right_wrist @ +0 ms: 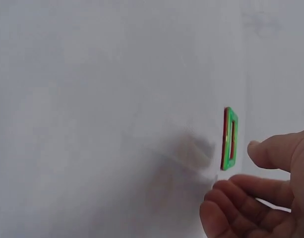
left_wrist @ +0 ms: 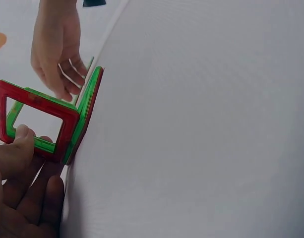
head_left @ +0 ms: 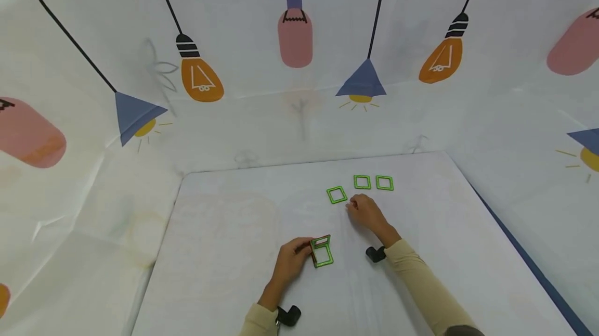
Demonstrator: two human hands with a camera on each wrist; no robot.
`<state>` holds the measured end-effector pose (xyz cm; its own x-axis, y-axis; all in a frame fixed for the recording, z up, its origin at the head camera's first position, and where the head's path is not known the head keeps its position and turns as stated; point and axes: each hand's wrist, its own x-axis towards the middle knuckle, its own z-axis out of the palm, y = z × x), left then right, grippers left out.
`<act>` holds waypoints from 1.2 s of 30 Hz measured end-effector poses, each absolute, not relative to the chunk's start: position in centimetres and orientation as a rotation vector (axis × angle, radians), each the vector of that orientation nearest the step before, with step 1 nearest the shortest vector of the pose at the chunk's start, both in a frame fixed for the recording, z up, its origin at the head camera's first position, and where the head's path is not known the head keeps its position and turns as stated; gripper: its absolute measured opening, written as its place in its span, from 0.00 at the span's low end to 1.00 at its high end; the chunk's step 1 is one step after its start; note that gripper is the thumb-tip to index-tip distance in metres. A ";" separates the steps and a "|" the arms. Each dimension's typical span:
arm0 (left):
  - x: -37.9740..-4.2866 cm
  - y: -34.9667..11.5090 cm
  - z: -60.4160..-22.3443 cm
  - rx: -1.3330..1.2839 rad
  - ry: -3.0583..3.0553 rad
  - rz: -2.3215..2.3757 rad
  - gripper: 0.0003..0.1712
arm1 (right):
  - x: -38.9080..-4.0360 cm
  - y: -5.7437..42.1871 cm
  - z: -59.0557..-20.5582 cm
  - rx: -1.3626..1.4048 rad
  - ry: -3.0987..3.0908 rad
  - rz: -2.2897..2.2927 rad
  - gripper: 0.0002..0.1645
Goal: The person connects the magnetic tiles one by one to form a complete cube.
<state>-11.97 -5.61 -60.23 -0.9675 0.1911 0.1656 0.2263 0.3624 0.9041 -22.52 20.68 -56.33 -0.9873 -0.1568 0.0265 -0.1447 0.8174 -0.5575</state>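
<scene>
My left hand (head_left: 289,262) pinches a square magnetic tile, thumb in front of its frame. In the left wrist view this red-framed tile (left_wrist: 70,131) stands upright, with green tile frames behind it and beside it. A green-faced tile (left_wrist: 92,91) joins its edge at an angle and lies along the white surface. My right hand (head_left: 369,214) hovers close to a loose green square tile (head_left: 339,201). In the right wrist view its fingers are loosely bent, thumb apart, with nothing between them; a green and red tile (right_wrist: 225,141) lies just beyond the fingertips.
Two more green square tiles (head_left: 362,187) lie side by side farther back on the white tabletop (head_left: 234,232). White sheeting (head_left: 262,123) printed with lamps and bulbs rises behind and at both sides. Each wrist carries a black camera mount (head_left: 376,254).
</scene>
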 end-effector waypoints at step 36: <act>-11.4 -5.3 -61.1 -0.447 -2.470 -1.656 0.14 | -22.8 19.0 -58.3 0.050 2.998 -1.293 0.31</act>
